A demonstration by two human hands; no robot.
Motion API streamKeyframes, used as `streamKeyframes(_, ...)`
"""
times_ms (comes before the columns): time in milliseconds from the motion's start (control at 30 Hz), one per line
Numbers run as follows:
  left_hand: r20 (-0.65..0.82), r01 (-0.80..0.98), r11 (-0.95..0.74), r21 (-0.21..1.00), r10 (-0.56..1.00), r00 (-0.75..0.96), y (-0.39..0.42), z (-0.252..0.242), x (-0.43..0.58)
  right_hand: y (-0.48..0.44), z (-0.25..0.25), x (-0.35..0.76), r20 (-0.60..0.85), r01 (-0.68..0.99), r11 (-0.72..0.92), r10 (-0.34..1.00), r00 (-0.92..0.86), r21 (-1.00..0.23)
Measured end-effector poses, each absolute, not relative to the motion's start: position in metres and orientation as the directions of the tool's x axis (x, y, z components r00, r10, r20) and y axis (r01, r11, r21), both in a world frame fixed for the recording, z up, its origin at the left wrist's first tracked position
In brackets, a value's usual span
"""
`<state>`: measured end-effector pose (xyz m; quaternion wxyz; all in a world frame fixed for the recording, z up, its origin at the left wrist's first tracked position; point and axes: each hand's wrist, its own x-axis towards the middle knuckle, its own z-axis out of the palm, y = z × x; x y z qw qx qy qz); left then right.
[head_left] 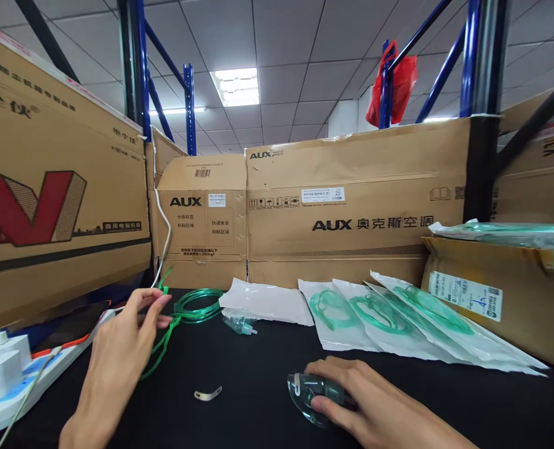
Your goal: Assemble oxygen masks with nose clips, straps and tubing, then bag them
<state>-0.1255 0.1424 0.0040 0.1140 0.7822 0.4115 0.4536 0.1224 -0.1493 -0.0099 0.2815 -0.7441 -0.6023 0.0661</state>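
Observation:
My left hand (pixel 122 349) is raised on the left, thumb and fingers pinched together on a thin green elastic cord (pixel 159 358). The cord shows above the fingertips and hangs in a loop below them. Just behind it lies a coil of clear green tubing (pixel 199 305). On the right, my right hand (pixel 359 399) is closed around a clear green oxygen mask (pixel 305 393), which sits low over the black table; its far part is hidden by my fingers. A small curved metal nose clip (pixel 208 393) with slotted ends lies between the hands.
Several white pouches with green tubing (pixel 380 318) lie at the back right. Nearer the middle are a white pouch (pixel 267 302) and a clear plastic connector (pixel 244 325). A power strip (pixel 38 380) runs along the left edge. Cardboard boxes (pixel 352 199) wall the back.

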Motion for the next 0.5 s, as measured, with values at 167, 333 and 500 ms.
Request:
streamKeyframes(167,0.671,0.374,-0.763,0.528,0.644,0.367,0.113,0.009,-0.106,-0.150,-0.006,0.119,0.235,0.858,-0.120,0.934,0.268,-0.499)
streamKeyframes(333,0.721,0.148,-0.919,0.366,0.381,0.579,0.071,0.001,-0.076,-0.158,0.003,0.117,0.187,0.833,-0.176,0.931,0.314,-0.525)
streamKeyframes(500,0.663,-0.200,-0.975,0.091,-0.091,0.743,0.019,-0.023,-0.044,-0.178,0.010,0.133,0.137,0.842,-0.307,0.905,0.402,-0.443)
